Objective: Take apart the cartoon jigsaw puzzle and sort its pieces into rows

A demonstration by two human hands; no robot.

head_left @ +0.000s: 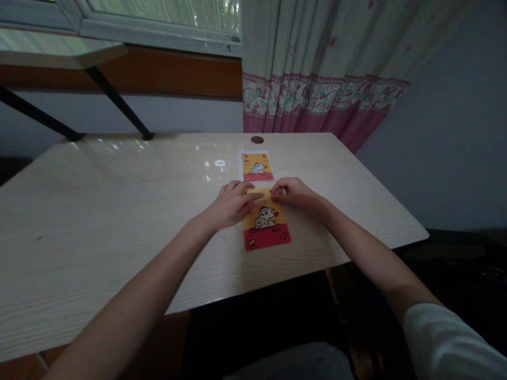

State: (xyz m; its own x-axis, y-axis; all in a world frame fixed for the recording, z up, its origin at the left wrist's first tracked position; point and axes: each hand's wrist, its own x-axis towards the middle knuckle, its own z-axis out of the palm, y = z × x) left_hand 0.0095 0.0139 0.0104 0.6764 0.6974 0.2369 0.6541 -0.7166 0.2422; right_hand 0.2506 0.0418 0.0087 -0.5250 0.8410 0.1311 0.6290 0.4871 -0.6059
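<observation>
As I watch remotely, the near card lies on the table, long axis running near-to-far. Left hand spread at its top — right hand, fingertips together, at its far-right corner; pinching what, I can't tell.

Both arms fwd, L hand palm down, R hand w/ fingers curled

The bench offers wide passage left of the near card, less rightward; black struts obstruct its far-left edge.
</observation>
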